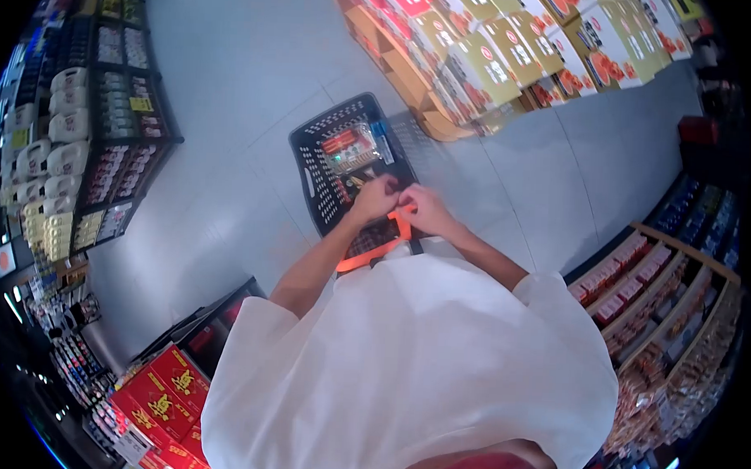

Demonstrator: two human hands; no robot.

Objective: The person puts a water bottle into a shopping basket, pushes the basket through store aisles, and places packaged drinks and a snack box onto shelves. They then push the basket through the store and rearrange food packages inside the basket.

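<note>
In front of my white shirt stands a dark plastic shopping basket (pixel 305 162) with perforated sides and an orange handle (pixel 362 259). Inside it lie a red package with a clear lower part (pixel 351 148), a slim blue package (pixel 384 144) and some smaller items too blurred to name. My left hand (pixel 378 196) is over the near part of the basket, its fingers curled inward. Beside it, close to the orange bar, my right hand (pixel 424 208) is bent with its fingertips near those of the left. Whatever is between the fingers is too small or hidden to make out.
Stacked food cartons (pixel 489 65) stand on a wooden display ahead to the right. Shelves of bottles (pixel 69 125) line the left side. Red boxes (pixel 161 392) are near me at lower left, and slanted bins of packaged goods (pixel 638 293) at right. Grey tile floor (pixel 232 81) lies between.
</note>
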